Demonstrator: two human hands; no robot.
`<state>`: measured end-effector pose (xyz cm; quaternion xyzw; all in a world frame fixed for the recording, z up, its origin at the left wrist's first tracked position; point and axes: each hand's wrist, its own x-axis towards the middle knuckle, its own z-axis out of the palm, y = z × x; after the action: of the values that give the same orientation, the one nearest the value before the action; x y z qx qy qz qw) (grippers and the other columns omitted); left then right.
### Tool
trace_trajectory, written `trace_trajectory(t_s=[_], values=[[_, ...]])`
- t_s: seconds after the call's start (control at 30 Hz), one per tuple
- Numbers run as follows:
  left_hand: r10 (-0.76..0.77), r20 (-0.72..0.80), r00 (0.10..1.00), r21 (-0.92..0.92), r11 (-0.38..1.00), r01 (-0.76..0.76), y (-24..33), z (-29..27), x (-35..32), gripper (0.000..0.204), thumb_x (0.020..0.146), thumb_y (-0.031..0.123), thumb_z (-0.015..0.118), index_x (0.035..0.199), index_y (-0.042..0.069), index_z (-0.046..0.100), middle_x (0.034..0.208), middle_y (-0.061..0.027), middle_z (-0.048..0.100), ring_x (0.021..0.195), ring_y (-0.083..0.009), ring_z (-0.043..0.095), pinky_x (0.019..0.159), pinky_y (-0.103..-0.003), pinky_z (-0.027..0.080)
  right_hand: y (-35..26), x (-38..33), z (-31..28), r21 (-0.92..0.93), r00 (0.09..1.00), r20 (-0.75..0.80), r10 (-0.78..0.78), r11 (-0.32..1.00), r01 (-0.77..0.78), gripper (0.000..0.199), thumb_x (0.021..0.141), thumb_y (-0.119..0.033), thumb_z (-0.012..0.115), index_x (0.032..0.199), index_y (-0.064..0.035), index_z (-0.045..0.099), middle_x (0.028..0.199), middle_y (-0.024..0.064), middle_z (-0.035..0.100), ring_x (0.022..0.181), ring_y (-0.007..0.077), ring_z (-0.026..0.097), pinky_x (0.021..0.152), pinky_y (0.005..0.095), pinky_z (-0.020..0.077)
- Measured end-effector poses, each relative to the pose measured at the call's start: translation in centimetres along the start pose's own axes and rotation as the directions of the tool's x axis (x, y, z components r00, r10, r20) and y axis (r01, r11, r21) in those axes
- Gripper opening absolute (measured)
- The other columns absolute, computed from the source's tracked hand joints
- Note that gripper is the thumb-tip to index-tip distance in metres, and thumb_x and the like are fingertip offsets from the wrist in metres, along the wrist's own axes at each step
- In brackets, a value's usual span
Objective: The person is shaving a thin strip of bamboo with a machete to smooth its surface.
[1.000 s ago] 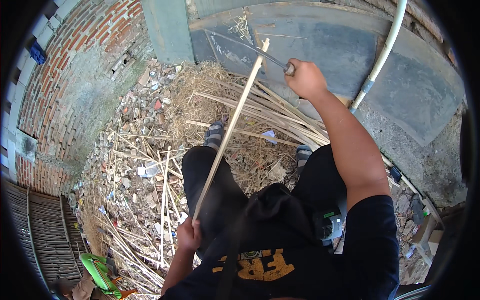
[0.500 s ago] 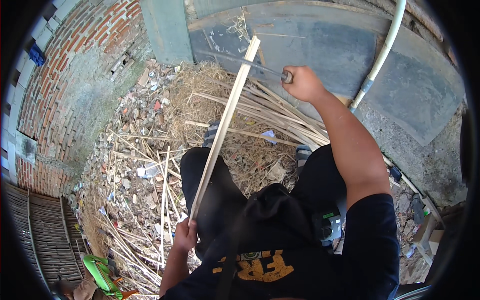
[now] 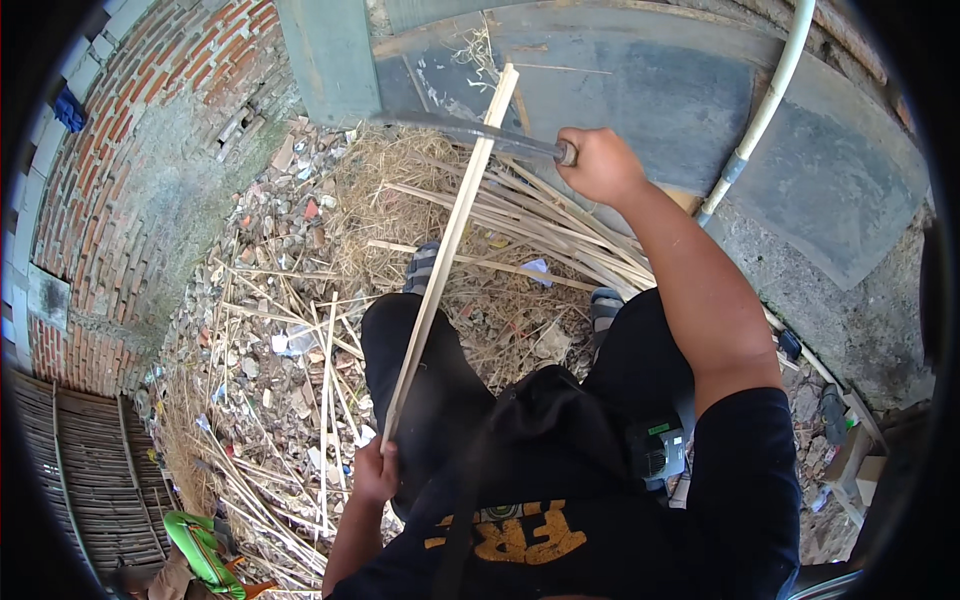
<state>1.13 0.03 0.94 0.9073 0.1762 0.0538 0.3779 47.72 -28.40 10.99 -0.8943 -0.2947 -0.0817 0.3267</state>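
Note:
A long pale bamboo strip [image 3: 440,262] slants up and away from my left hand [image 3: 374,472], whose fingers are closed round its near end. My right hand [image 3: 603,166] is wrapped about the handle of a machete [image 3: 528,143]. The long dark blade reaches leftward and crosses the strip not far below its far end; it looks close to or against the strip, though contact cannot be told for sure. The strip passes above my left thigh and foot.
Cut bamboo strips [image 3: 560,222] lie in a pile beyond my feet, with dry shavings [image 3: 385,190] beside them. More strips cover the rubble [image 3: 285,365] at left. A brick wall [image 3: 120,200] and grey panels [image 3: 650,100] stand around. Someone in green [image 3: 200,555] is at lower left.
My right hand has shifted slightly left with the machete. The blade's tip has dropped a little and more of its flat shows. The strip and my left hand stay nearly in place.

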Motion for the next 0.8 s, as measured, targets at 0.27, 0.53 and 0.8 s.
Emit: trace_trajectory(t_s=[0.27,0.53,0.8], values=[[-0.067,0.028,0.997,-0.021,0.997,0.068,-0.2,-0.5,-0.3,0.047,0.103,0.039,0.047,0.093,-0.004,0.062,0.055,-0.0109,0.054,0.051,-0.0202,0.057,0.051,-0.037,0.043,-3.0,-1.4,0.2,-0.154,0.882,0.052,-0.469,0.869,0.471,0.026,0.073,-0.013,0.070,0.098,-0.0078,0.069,0.078,0.0171,0.067,0.075,0.0375,0.067,0.068,0.0456,0.0535],[-0.081,0.003,0.997,-0.025,0.996,0.081,-0.3,0.0,-0.2,0.047,0.103,0.040,0.047,0.094,-0.003,0.062,0.056,-0.0089,0.054,0.052,-0.0181,0.055,0.052,-0.036,0.043,0.0,0.3,-0.3,-0.012,0.993,-0.080,0.084,0.996,-0.086,0.021,0.081,-0.018,0.067,0.099,-0.0085,0.069,0.084,0.0182,0.071,0.080,0.0378,0.068,0.072,0.0462,0.0541],[-0.036,0.047,0.998,-0.005,0.999,0.037,-0.5,-0.5,0.1,0.046,0.103,0.041,0.048,0.092,-0.002,0.060,0.056,-0.0087,0.054,0.052,-0.0195,0.055,0.052,-0.036,0.042,-1.9,-1.6,-1.6,-0.157,0.957,-0.014,-0.291,0.945,0.285,0.019,0.076,-0.015,0.069,0.096,-0.0136,0.069,0.085,0.0123,0.072,0.079,0.0325,0.070,0.073,0.0445,0.0572]])
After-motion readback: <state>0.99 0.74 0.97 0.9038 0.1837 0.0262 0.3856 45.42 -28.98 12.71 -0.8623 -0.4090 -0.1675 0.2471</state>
